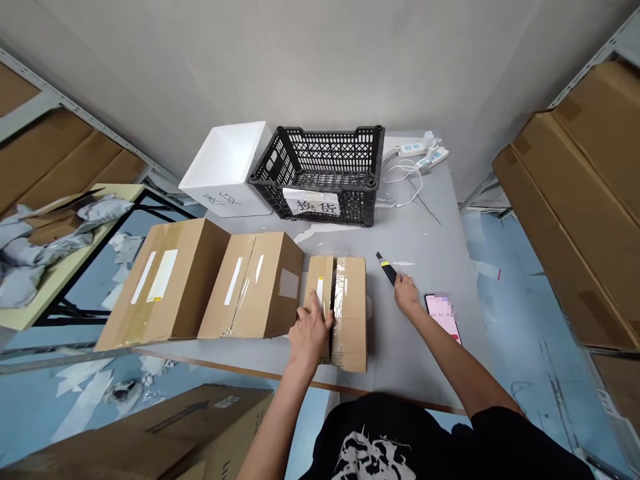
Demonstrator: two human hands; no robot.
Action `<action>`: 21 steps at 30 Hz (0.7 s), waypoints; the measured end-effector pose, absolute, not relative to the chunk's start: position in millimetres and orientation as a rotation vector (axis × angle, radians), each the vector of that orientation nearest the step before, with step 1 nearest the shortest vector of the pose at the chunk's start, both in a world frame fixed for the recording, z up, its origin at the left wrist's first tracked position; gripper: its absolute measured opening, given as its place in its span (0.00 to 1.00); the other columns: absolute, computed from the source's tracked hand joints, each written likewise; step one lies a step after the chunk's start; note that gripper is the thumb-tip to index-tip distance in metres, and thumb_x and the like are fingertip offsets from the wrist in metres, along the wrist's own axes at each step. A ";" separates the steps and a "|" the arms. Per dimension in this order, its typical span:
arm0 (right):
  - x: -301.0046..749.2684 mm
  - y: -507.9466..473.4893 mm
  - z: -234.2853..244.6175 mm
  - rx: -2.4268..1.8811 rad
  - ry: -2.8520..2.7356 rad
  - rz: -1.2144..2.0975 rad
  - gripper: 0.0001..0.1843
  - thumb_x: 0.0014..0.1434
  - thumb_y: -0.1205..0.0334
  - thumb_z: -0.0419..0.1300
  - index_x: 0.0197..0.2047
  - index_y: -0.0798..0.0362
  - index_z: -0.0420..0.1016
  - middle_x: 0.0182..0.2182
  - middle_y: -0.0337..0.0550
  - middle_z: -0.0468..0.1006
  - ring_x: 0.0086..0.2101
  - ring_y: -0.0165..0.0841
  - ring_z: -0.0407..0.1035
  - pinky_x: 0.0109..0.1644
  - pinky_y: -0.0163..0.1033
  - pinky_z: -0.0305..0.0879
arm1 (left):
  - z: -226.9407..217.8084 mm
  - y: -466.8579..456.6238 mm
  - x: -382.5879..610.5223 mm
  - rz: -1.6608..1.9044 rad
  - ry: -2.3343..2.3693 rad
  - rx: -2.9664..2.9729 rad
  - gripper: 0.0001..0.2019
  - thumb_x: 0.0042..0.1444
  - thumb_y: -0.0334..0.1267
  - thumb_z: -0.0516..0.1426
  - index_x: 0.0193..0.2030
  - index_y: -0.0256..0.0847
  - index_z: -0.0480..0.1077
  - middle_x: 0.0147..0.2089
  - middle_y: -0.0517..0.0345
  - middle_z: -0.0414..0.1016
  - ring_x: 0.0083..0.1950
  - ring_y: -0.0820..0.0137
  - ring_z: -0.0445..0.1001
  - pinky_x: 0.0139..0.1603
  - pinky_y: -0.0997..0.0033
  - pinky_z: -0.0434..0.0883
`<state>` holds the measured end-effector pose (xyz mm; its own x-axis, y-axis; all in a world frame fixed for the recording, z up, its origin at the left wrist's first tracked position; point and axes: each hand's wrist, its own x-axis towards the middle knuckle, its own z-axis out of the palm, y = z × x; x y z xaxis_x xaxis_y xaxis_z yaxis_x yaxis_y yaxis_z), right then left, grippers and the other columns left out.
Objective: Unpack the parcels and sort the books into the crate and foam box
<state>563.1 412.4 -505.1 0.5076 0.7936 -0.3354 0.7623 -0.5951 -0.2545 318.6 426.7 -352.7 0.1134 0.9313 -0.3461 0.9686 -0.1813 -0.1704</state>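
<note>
My left hand (309,330) rests with spread fingers on the left top flap of a small cardboard box (351,313). A dark gap runs along the middle of that box's top, with clear tape on the right flap and a small yellow-and-white label on the left one. My right hand (406,293) is closed round a black-and-yellow utility knife (388,268), just right of the box, its tip pointing away from me over the table. Two larger taped cardboard boxes stand left of the small one: a middle box (240,283) and a far-left box (155,287).
Behind the boxes on the grey table (425,233) stand a black plastic crate (325,180) and a white foam box (225,167). Power strips (425,153) with cables lie at the back right. A phone (443,317) lies near my right forearm. Cardboard boxes (575,220) fill shelves at right.
</note>
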 end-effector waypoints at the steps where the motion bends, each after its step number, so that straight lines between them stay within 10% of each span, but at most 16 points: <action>1: 562.9 412.0 -504.7 -2.661 -1.387 0.656 0.24 0.57 0.75 0.49 0.58 0.63 0.64 0.49 0.65 0.69 0.52 0.47 0.62 0.48 0.47 0.64 | -351.5 429.2 321.3 -0.565 1.961 2.236 0.32 0.62 0.52 0.43 0.69 0.38 0.46 0.42 0.45 0.69 0.34 0.61 0.77 0.31 0.65 0.70; 12: 574.1 347.9 -431.7 -2.078 -0.889 0.829 0.21 0.62 0.53 0.49 0.55 0.53 0.65 0.37 0.44 0.74 0.28 0.32 0.68 0.30 0.37 0.65 | -353.8 445.5 375.3 -0.361 2.001 2.255 0.36 0.60 0.58 0.43 0.67 0.33 0.49 0.48 0.37 0.68 0.43 0.57 0.74 0.35 0.63 0.70; 16: 557.9 293.7 -403.7 -1.602 -0.424 1.124 0.22 0.55 0.43 0.57 0.45 0.52 0.68 0.32 0.40 0.74 0.23 0.28 0.64 0.23 0.35 0.63 | -348.1 453.2 358.3 -0.227 1.167 2.846 0.21 0.64 0.45 0.45 0.59 0.40 0.62 0.57 0.43 0.65 0.60 0.55 0.61 0.56 0.54 0.62; 21: 530.1 256.6 -389.9 -1.404 -0.279 1.400 0.22 0.52 0.43 0.62 0.41 0.51 0.68 0.35 0.42 0.75 0.31 0.31 0.69 0.31 0.38 0.71 | -352.5 482.2 350.6 -0.318 0.215 2.859 0.19 0.64 0.48 0.43 0.42 0.42 0.71 0.42 0.50 0.72 0.48 0.64 0.67 0.55 0.62 0.61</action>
